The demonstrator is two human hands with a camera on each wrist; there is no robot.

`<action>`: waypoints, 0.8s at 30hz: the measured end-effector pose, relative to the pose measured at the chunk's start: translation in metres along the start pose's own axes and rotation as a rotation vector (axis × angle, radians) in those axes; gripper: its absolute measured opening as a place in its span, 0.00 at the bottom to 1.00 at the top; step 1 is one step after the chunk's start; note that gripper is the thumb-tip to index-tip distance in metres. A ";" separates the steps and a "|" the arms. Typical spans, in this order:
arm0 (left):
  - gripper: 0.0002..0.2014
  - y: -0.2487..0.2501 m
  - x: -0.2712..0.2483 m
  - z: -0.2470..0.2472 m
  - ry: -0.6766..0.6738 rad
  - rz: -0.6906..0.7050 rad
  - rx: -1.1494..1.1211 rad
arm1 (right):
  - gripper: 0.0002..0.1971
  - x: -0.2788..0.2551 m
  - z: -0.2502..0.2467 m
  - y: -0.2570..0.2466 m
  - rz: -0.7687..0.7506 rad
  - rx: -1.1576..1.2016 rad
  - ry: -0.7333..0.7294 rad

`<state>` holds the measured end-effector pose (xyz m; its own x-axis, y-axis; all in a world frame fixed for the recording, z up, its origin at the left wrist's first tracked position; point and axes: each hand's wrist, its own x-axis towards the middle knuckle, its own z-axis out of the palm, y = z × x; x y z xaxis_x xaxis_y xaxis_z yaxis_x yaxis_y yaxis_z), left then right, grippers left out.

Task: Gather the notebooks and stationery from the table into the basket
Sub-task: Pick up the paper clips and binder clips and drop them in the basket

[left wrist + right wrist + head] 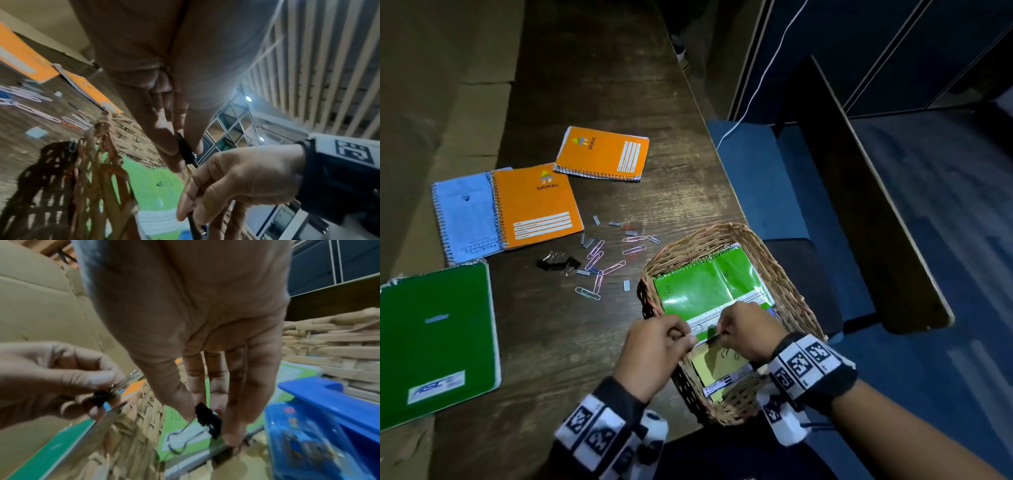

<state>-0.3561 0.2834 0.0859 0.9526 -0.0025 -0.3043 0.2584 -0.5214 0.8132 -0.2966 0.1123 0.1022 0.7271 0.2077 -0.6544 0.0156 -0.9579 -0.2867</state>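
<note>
Both hands hover over the near end of the wicker basket. My left hand pinches a black binder clip between thumb and finger. My right hand pinches a second black binder clip. Inside the basket lie a bright green spiral notebook, a ruler, a yellow notepad and a blue plastic box. On the table remain two orange notebooks, a light blue notebook, a dark green notebook, scattered paper clips and more binder clips.
The dark wooden table runs away from me, and its right edge passes just beyond the basket. A blue chair seat stands to the right, below table level. Brown cardboard lines the left side.
</note>
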 end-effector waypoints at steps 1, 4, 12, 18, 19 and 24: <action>0.03 0.004 0.002 0.008 -0.006 0.011 0.027 | 0.07 0.002 0.005 0.005 0.026 -0.022 -0.013; 0.03 0.006 0.004 0.019 -0.025 0.052 0.114 | 0.12 0.009 0.013 0.017 0.079 -0.036 -0.008; 0.14 0.004 0.008 0.036 -0.145 0.119 0.298 | 0.17 0.009 -0.008 0.044 0.135 0.008 0.107; 0.12 -0.005 0.005 -0.016 0.158 0.150 0.232 | 0.17 0.002 -0.015 0.028 0.069 -0.041 0.150; 0.11 -0.016 0.010 -0.031 0.247 0.113 0.226 | 0.17 0.001 -0.016 0.021 0.043 -0.049 0.161; 0.14 -0.091 0.049 -0.081 0.262 -0.088 0.494 | 0.14 0.006 -0.012 -0.037 -0.117 -0.020 0.222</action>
<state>-0.3200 0.3995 0.0376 0.9551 0.2385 -0.1756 0.2930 -0.8476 0.4423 -0.2847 0.1472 0.1171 0.8524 0.2709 -0.4473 0.1203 -0.9340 -0.3364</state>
